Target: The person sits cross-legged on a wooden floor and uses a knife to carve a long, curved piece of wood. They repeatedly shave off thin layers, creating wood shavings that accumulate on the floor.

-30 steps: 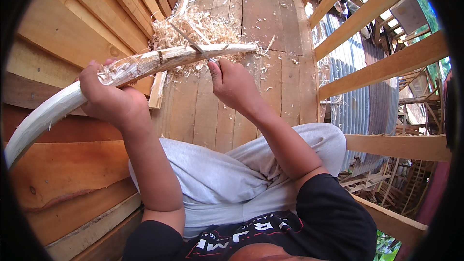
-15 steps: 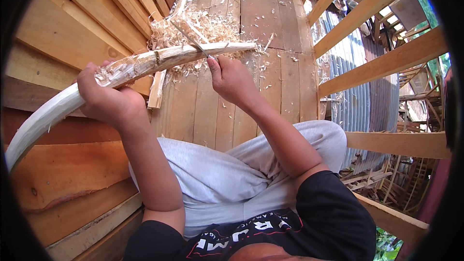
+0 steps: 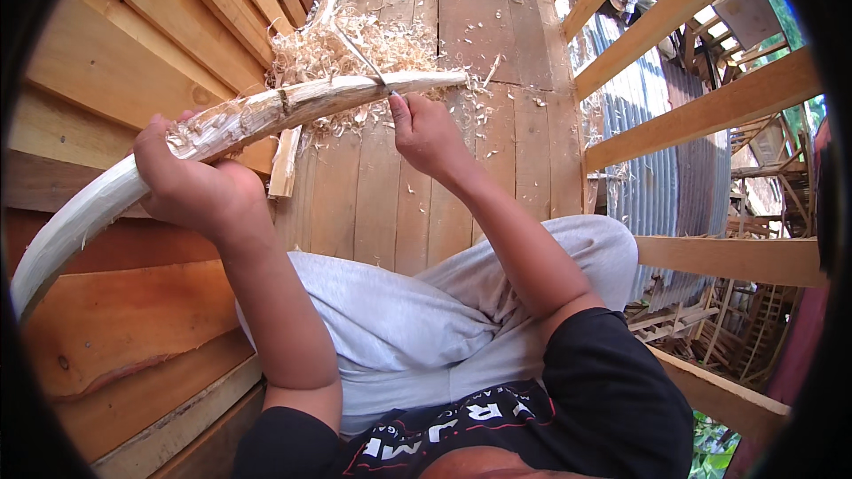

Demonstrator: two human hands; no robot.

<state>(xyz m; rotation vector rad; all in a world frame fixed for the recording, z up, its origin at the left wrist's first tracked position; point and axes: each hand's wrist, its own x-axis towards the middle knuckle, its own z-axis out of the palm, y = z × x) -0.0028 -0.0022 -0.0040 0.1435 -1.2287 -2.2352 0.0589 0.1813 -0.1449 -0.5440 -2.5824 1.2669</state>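
Observation:
A long, curved pole of pale, peeled wood (image 3: 82,204) runs from the lower left up to the middle, narrowing at its far right end. Brownish patches and a dark knot mark its middle stretch. My left hand (image 3: 200,182) is closed around the thicker part of it, with loose curls of wood by the fingers. My right hand (image 3: 429,135) is closed on a knife (image 3: 362,58), whose handle is mostly hidden in the fist. The slim blade lies across the pole near its tapered end and points away to the upper left.
Curly shavings (image 3: 306,55) are heaped on the plank floor (image 3: 377,200) beyond the pole. A wooden board wall (image 3: 124,44) stands close on the left. To the right is a slatted railing (image 3: 701,111), with corrugated metal sheets (image 3: 652,151) beyond it. My crossed legs (image 3: 399,319) are below.
My right hand and the knife have shifted slightly away from me and to the right along the pole, and the blade is angled more steeply. My left hand keeps its grip.

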